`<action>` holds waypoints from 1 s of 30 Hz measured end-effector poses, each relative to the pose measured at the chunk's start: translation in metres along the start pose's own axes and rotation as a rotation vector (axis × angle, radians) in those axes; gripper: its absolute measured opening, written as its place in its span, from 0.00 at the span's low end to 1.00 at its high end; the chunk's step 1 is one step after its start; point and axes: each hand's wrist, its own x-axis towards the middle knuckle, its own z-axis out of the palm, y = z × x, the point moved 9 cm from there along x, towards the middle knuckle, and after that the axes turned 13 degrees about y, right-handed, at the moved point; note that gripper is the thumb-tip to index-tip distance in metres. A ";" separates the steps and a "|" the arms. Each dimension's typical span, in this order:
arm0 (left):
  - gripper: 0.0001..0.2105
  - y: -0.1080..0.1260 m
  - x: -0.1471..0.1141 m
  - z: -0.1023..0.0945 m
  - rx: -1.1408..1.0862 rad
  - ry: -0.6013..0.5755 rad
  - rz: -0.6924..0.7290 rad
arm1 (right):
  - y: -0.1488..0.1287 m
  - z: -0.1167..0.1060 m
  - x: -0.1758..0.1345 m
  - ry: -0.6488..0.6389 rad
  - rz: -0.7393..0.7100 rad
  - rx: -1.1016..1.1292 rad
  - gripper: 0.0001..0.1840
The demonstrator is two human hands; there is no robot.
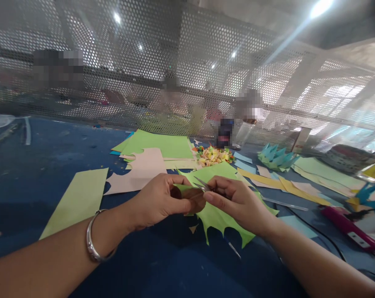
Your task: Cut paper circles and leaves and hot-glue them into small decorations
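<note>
My left hand [167,198] is closed in a pinch on a small piece of paper, which the fingers mostly hide; green shows between them. In my right hand [233,200] is a pair of small metal scissors [200,184], their slim pointed blades slightly apart and directed at the left fingertips. Beneath both hands lies a bright green paper sheet [227,219] with scalloped, spiky cut edges. A tiny pinkish paper scrap [193,229] rests on the blue table just below my left fingers.
Pale green paper [75,198] and notched pink paper [146,167] lie left. Behind are stacked green sheets [162,142] and a pile of small paper pieces [213,156]. Rightward are yellow strips [264,181], a blue spiky paper form [275,157] and a magenta power strip [345,225]. Perforated metal screen [187,54] stands behind.
</note>
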 end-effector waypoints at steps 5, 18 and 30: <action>0.06 0.006 -0.002 0.000 -0.011 0.031 0.049 | -0.008 0.004 -0.002 0.028 -0.022 0.035 0.16; 0.08 0.007 -0.001 -0.013 -0.044 0.146 0.084 | -0.004 -0.005 0.001 0.099 -0.010 0.044 0.24; 0.05 0.013 -0.002 -0.004 0.000 0.089 0.113 | -0.008 -0.004 -0.002 0.043 -0.042 -0.071 0.26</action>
